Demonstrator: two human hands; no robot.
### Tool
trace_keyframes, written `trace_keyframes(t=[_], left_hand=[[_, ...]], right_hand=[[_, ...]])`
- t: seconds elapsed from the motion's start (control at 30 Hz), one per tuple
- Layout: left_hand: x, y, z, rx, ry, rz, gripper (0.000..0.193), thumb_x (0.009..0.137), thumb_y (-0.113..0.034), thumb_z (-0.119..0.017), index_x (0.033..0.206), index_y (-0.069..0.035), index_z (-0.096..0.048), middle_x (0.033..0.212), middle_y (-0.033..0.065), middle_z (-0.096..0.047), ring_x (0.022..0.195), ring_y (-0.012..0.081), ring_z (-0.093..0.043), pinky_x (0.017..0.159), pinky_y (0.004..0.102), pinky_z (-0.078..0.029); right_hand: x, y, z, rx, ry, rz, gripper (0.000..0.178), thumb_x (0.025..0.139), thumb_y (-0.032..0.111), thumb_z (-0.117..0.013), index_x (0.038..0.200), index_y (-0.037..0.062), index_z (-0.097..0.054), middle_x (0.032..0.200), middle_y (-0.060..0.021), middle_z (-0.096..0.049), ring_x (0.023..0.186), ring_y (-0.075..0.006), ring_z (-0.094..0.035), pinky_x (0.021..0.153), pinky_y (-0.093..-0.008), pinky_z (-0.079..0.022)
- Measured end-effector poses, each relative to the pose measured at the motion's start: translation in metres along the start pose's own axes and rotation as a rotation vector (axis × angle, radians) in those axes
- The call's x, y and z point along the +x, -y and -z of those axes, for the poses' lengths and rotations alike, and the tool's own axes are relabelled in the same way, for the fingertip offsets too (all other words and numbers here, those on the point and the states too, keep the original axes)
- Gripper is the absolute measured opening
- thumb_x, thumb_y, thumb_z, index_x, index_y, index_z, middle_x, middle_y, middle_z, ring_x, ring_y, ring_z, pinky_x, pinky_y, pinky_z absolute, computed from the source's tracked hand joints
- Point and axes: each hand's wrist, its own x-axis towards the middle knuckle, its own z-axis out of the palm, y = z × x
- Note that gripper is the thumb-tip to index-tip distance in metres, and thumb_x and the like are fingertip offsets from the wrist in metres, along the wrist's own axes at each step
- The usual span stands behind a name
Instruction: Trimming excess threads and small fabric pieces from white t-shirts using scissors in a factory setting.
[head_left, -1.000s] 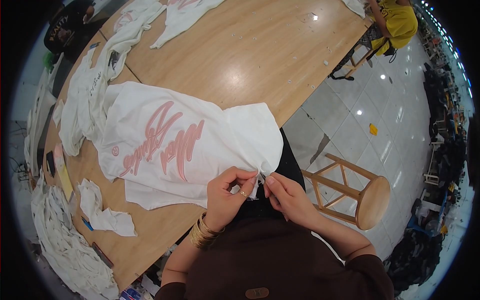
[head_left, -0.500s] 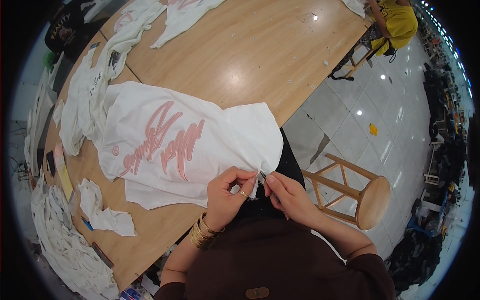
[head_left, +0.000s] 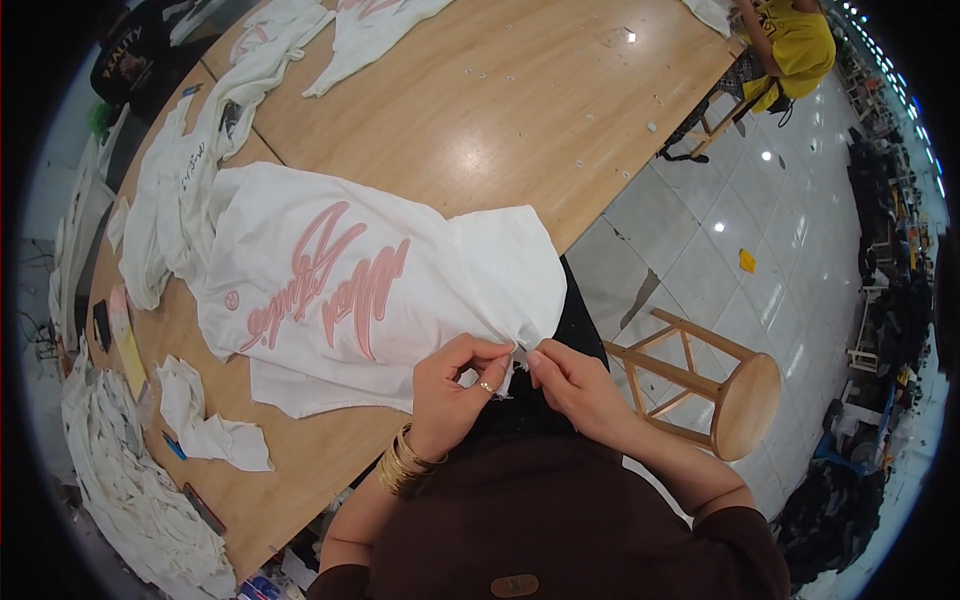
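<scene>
Hands [head_left: 452, 395] [head_left: 578, 392] pinching at the white garment [head_left: 425, 270]

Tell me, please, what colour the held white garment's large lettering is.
The lettering is pink, best seen in the head view.

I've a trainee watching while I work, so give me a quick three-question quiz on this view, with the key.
1. Which hand shows a gold ring?
2. True or false: the large lettering on the white garment is pink.
3. The round-seated stool is: A) on the table; B) hung on a wall; C) on the tiled floor.

Key: 1. The left hand. 2. True. 3. C.
</scene>
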Motion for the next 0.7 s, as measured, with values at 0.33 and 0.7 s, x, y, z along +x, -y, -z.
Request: trace_keyframes(t=[0.33,0.7], left_hand=[[-0.002,0.000,0.005,-0.251,0.005,0.194,0.011,0.084,-0.002,-0.061,0.094,0.003,-0.064,0.074,-0.0017,-0.059,0.067,0.0023,-0.050,0.060,0.0166,-0.040],[-0.003,-0.003,0.006,-0.213,-0.001,0.162,0.012,0.084,-0.001,-0.060,0.095,0.003,-0.064,0.077,-0.0012,-0.059,0.068,0.0023,-0.050,0.061,0.0165,-0.040]], right_hand=[[0.008,-0.007,0.001,0.041,-0.100,-0.030,0.032,0.098,0.027,-0.039,0.076,0.0055,-0.046,0.054,0.0038,-0.036,0.047,-0.0034,-0.032,0.043,-0.0209,-0.027],[-0.003,0.009,0.001,0.114,0.108,-0.034,0.034,0.099,0.028,-0.035,0.076,0.0055,-0.046,0.051,0.0034,-0.035,0.045,-0.0040,-0.030,0.042,-0.0211,-0.025]])
